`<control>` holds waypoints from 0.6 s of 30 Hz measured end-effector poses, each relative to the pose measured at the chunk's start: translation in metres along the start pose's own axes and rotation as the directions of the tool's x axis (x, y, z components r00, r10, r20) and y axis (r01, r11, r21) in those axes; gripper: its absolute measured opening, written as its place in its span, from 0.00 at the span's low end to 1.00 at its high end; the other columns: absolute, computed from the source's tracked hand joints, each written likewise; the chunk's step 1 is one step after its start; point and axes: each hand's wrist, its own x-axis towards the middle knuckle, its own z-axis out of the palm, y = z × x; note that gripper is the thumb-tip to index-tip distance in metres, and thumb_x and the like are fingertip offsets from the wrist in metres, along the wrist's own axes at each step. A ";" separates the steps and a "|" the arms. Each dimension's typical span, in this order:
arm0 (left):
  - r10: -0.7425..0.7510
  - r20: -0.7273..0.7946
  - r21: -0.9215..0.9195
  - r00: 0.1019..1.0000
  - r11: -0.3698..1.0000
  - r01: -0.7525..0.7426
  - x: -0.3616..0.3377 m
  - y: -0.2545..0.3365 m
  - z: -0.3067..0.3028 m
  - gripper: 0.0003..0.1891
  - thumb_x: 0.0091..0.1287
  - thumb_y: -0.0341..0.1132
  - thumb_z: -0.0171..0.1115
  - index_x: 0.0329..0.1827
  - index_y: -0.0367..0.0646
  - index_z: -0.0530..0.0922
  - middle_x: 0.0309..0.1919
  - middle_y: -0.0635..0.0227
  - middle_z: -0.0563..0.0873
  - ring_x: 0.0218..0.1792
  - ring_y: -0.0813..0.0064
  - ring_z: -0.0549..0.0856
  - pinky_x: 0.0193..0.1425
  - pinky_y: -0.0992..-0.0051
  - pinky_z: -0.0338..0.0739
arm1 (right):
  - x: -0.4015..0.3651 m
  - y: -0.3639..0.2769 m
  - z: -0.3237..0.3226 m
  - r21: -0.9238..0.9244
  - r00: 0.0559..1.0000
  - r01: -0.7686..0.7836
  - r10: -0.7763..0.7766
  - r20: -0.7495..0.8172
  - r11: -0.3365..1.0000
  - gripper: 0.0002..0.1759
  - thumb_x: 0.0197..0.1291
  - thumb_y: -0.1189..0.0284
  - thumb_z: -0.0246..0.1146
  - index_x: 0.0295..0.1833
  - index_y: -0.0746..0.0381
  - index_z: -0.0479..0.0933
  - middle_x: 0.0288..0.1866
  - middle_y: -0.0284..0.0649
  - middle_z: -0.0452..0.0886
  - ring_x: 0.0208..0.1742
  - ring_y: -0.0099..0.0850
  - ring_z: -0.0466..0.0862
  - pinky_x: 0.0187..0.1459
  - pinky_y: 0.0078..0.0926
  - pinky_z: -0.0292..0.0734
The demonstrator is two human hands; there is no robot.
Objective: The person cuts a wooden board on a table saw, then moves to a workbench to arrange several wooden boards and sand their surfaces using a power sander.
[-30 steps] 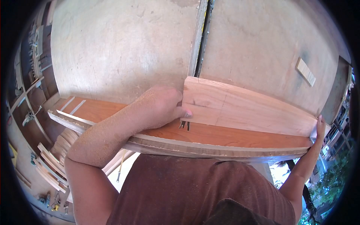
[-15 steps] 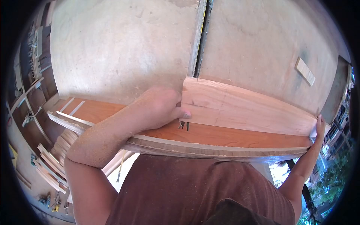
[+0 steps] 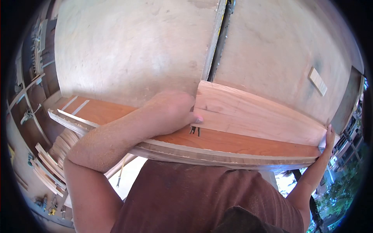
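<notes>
A pale pinkish wooden board (image 3: pixel 256 114) lies across the reddish-brown wood-faced front strip (image 3: pixel 233 145) of a work table. My left hand (image 3: pixel 176 108) grips the board's left end, its thumb over the near corner and the other fingers mostly hidden behind the end. At the far right, my right hand (image 3: pixel 329 136) holds the opposite end, fingers pointing up along it. Just below my left thumb, a small dark slot with a metal piece (image 3: pixel 195 131) shows in the strip, beside the board's near edge.
A dark gap (image 3: pixel 219 42) with a metal-edged rail splits the broad plywood surface (image 3: pixel 128 46). On its right half lies a small wood offcut (image 3: pixel 318 81). Curved wooden pieces (image 3: pixel 48 167) are stacked at lower left. The thick front edge (image 3: pixel 175 154) borders my torso.
The view has turned slightly, so the table, board and hands appear shifted a little. Both hands keep their places at the board's ends.
</notes>
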 end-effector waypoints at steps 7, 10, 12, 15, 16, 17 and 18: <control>0.079 -0.060 0.034 0.995 0.996 -0.077 0.000 -0.006 0.007 0.28 0.66 0.55 0.62 0.32 0.31 0.83 0.31 0.45 0.85 0.39 0.46 0.84 0.45 0.55 0.77 | 0.007 0.017 0.000 0.035 0.994 -0.082 0.079 0.071 0.996 0.34 0.73 0.47 0.51 0.51 0.71 0.80 0.44 0.50 0.84 0.51 0.37 0.80 0.56 0.35 0.72; 0.098 -0.064 0.041 0.993 0.995 -0.095 -0.001 -0.006 0.005 0.27 0.66 0.55 0.62 0.32 0.31 0.83 0.32 0.45 0.85 0.39 0.46 0.84 0.46 0.55 0.77 | 0.007 0.010 0.005 0.038 0.993 0.072 -0.068 -0.097 0.997 0.29 0.72 0.52 0.57 0.60 0.68 0.77 0.55 0.53 0.81 0.60 0.41 0.79 0.64 0.35 0.69; 0.077 -0.055 0.040 0.996 0.996 -0.074 -0.001 -0.004 0.004 0.27 0.66 0.55 0.62 0.33 0.31 0.83 0.32 0.45 0.85 0.39 0.46 0.85 0.46 0.55 0.77 | -0.023 -0.087 -0.011 -0.240 0.949 0.189 -0.239 -0.203 0.952 0.27 0.70 0.56 0.60 0.63 0.67 0.75 0.60 0.52 0.78 0.63 0.44 0.77 0.67 0.36 0.68; 0.027 -0.001 0.027 1.000 0.999 -0.027 -0.002 0.002 -0.002 0.26 0.67 0.53 0.62 0.36 0.31 0.83 0.35 0.45 0.86 0.42 0.47 0.85 0.49 0.55 0.78 | -0.079 -0.219 -0.007 -0.081 0.899 0.379 -0.387 -0.206 0.922 0.25 0.66 0.63 0.65 0.64 0.66 0.74 0.61 0.50 0.78 0.64 0.45 0.77 0.67 0.37 0.68; 0.002 0.044 0.024 0.999 1.000 -0.003 -0.002 0.004 -0.004 0.25 0.67 0.52 0.62 0.38 0.31 0.84 0.38 0.46 0.86 0.45 0.48 0.85 0.51 0.56 0.78 | -0.106 -0.264 -0.001 -0.045 0.887 0.449 -0.451 -0.102 0.893 0.25 0.63 0.66 0.66 0.63 0.65 0.75 0.60 0.50 0.79 0.63 0.45 0.77 0.67 0.36 0.68; 0.005 0.042 0.029 0.999 1.000 -0.006 -0.003 0.003 -0.005 0.25 0.67 0.52 0.62 0.38 0.31 0.84 0.38 0.46 0.86 0.45 0.48 0.85 0.51 0.56 0.78 | -0.128 -0.300 0.005 -0.001 0.859 0.512 -0.512 -0.005 0.859 0.24 0.61 0.68 0.68 0.62 0.65 0.76 0.60 0.50 0.79 0.63 0.45 0.77 0.66 0.36 0.68; 0.011 0.032 0.036 0.999 0.999 -0.012 -0.003 0.003 -0.004 0.25 0.67 0.51 0.62 0.38 0.31 0.84 0.38 0.46 0.86 0.44 0.47 0.85 0.51 0.56 0.78 | -0.140 -0.318 0.009 -0.002 0.860 0.509 -0.509 -0.009 0.860 0.24 0.61 0.68 0.68 0.62 0.65 0.76 0.60 0.50 0.79 0.63 0.45 0.77 0.66 0.36 0.68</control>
